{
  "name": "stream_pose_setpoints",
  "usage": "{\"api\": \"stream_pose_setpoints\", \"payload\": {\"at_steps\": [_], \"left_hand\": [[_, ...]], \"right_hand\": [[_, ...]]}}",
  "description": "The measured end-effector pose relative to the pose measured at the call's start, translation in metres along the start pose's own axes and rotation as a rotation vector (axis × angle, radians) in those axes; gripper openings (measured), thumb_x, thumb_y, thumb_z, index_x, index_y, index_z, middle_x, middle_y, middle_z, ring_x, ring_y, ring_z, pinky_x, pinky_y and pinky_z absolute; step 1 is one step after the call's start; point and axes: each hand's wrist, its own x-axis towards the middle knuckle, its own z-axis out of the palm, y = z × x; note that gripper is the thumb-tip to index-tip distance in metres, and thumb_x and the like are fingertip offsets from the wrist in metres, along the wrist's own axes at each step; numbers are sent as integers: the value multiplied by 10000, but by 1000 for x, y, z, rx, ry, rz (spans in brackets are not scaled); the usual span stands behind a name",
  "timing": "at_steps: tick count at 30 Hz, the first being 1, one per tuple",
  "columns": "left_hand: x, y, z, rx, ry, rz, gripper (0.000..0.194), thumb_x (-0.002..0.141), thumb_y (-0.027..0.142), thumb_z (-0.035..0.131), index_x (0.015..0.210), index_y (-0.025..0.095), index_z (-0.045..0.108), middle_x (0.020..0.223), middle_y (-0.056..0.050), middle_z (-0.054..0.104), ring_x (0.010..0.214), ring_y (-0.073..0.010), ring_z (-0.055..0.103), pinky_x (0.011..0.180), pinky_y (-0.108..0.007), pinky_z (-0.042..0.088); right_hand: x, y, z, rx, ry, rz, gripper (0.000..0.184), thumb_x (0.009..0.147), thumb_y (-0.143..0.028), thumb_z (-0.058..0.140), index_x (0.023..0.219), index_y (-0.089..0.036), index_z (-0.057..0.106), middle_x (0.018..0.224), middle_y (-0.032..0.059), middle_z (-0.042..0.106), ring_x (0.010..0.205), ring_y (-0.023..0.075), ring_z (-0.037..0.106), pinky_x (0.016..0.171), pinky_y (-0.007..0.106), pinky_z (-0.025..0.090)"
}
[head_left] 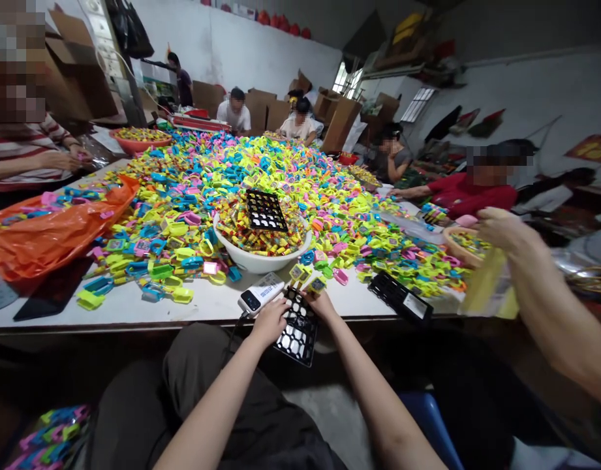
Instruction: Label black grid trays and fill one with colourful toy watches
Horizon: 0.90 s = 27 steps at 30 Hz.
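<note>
A black grid tray (300, 333) with square cells hangs over the table's front edge. My left hand (269, 320) grips its left side with curled fingers. My right hand (320, 301) is closed at its upper right corner, pinching a small yellow-green framed piece (316, 285). More such pieces (297, 271) lie just beyond. A white bowl (251, 259) heaped with small pieces, with another black grid tray (265, 210) on top, stands right behind.
A white power bank (261, 294) lies by my left hand. Colourful plastic pieces (222, 176) cover the white table (134, 307). An orange bag (50, 228) lies left, a third black tray (400, 297) right. Several people sit around; a neighbour's arm (535, 294) reaches in at right.
</note>
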Motion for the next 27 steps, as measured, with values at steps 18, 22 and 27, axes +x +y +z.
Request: {"api": "stream_pose_setpoints", "payload": {"at_steps": [18,22,27], "left_hand": [[-1,4,4,-36,18,-35,469,710,91,424,1146,194,565,1305,8,475,1204,-161,425,1123,-341,239],[-1,3,3,-46,22,-34,457,718,94,432,1145,189,566,1304,-6,477,1208,-172,420,1121,-353,244],[-1,2,4,-36,27,-20,445,733,95,436,1147,191,568,1300,-7,480,1198,-167,430,1119,-351,251]], "right_hand": [[12,8,-5,-183,-113,-158,262,739,-332,556,926,-165,635,1003,109,607,985,248,537,875,406,434],[12,3,-6,-211,-119,-157,220,746,-316,539,872,-164,637,998,107,611,991,249,537,869,403,434],[13,-2,-6,-232,-129,-163,211,735,-287,548,865,-145,633,1022,121,610,996,249,534,887,393,417]]}}
